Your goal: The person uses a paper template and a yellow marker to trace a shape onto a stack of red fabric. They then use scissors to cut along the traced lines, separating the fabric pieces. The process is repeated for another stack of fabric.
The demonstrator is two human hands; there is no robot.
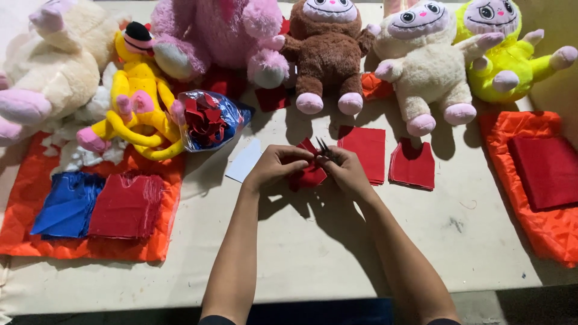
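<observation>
My left hand (276, 165) and my right hand (348, 171) meet over the middle of the table, both closed on a small piece of red cloth (308, 174). A small dark pair of scissors (323, 147) sticks up from my right hand at the cloth's top edge. Just beyond my hands lie two stacks of cut red cloth pieces (365, 151) (413, 164). A white card (245, 160) lies to the left of my left hand.
Plush toys line the far edge: cream (51, 66), yellow (139, 96), pink (211, 36), brown (328, 57), cream-white (424, 66), neon yellow (506, 51). A clear bag of red bows (208, 120). Orange cloth (78, 250) with blue and red stacks on the left; orange cloth (545, 225) with red fabric on the right.
</observation>
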